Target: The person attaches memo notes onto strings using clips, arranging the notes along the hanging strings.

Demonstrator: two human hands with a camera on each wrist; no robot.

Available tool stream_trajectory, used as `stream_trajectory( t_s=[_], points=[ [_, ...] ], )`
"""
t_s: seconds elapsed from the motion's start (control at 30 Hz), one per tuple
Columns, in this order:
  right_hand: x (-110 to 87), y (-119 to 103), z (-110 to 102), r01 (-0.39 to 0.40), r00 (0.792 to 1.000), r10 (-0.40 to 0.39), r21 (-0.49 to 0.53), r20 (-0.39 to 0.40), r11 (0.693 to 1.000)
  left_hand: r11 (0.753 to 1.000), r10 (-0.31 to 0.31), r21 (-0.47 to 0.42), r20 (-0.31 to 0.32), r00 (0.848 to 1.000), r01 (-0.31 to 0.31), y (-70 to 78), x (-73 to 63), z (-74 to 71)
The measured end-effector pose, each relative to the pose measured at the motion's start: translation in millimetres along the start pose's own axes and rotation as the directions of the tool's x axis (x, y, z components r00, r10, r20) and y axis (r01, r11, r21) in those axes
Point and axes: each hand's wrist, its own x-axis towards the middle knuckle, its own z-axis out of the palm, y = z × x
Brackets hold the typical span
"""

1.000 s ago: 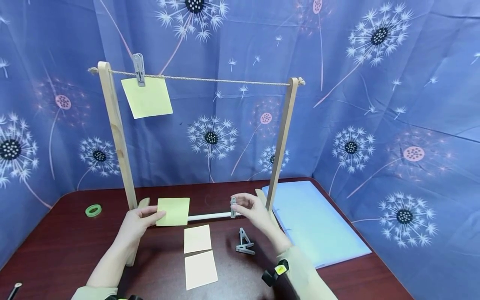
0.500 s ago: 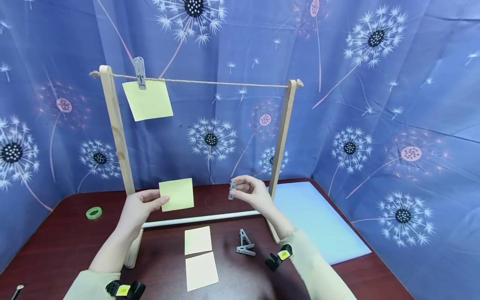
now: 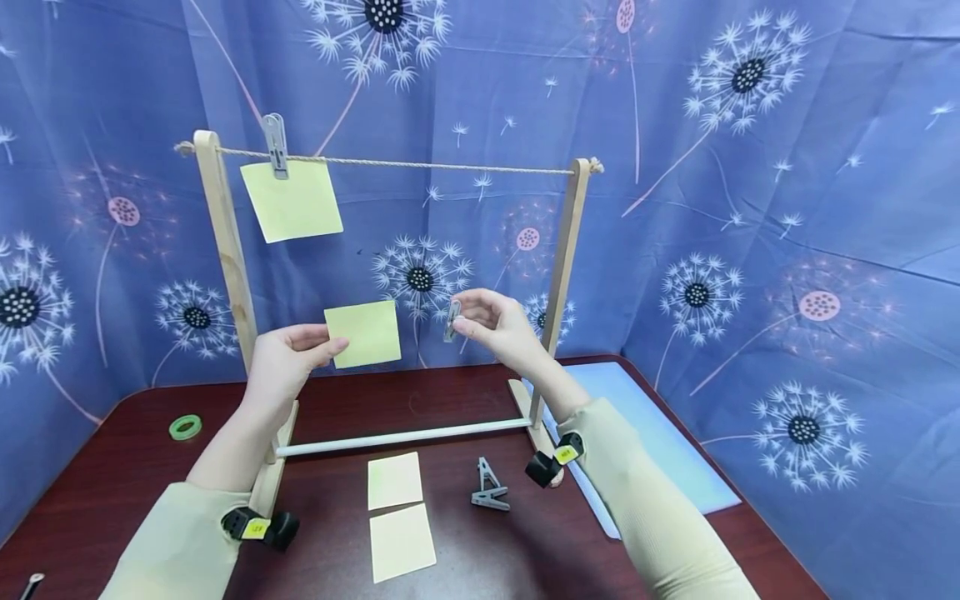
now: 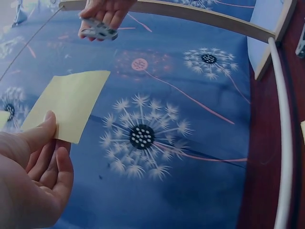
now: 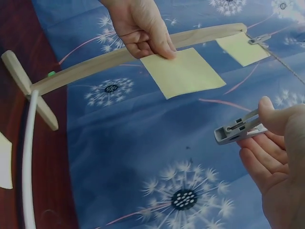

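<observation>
While hands (image 3: 279,367) (image 3: 501,329) hold a note (image 3: 369,333) and clothespin (image 5: 233,132), yellow labels (image 3: 257,529) (image 3: 566,454) look illegible.

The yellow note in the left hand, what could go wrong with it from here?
The left hand pinches the yellow note near one edge, so it might bend or slip. The clothespin in the right hand is apart from it, and could miss the paper or rope.

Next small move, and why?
Probably raise the left grip until the held yellow note meets the rope right of the hung note: that stretch is bare, the held note sits below it, and the right grip has a clothespin ready.
</observation>
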Motion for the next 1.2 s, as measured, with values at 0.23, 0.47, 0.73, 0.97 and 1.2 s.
stream_trajectory(
  t_s=[0.23, 0.47, 0.73, 0.97, 1.2],
  points=[
    [19.2, -25.9, -4.6, 0.061, 0.997, -0.066, -0.105, -0.049, 0.993, 0.999, 0.049, -0.012, -0.009, 0.999, -0.049, 19.8, 5.5, 1.5],
    [41.8, -57.9, -6.4, 0.089, 0.992, -0.097, -0.098, -0.077, 0.991, 0.993, 0.105, -0.058, -0.023, 0.994, -0.106, 42.2, 11.4, 0.7],
    [75.4, -100.6, -14.7, 0.190, 0.968, -0.199, -0.074, -0.151, 0.979, 0.973, 0.211, -0.074, -0.104, 0.972, -0.219, 81.6, 29.4, -1.3],
    [101.4, -124.4, -15.6, 0.265, 0.942, -0.266, -0.035, -0.205, 0.964, 0.961, 0.207, -0.156, -0.135, 0.969, -0.227, 109.3, 39.0, 0.6],
    [117.6, -134.9, -9.2, 0.261, 0.939, -0.261, -0.030, -0.222, 0.965, 0.962, 0.188, -0.175, -0.142, 0.972, -0.211, 116.9, 46.9, -3.8]
  ],
)
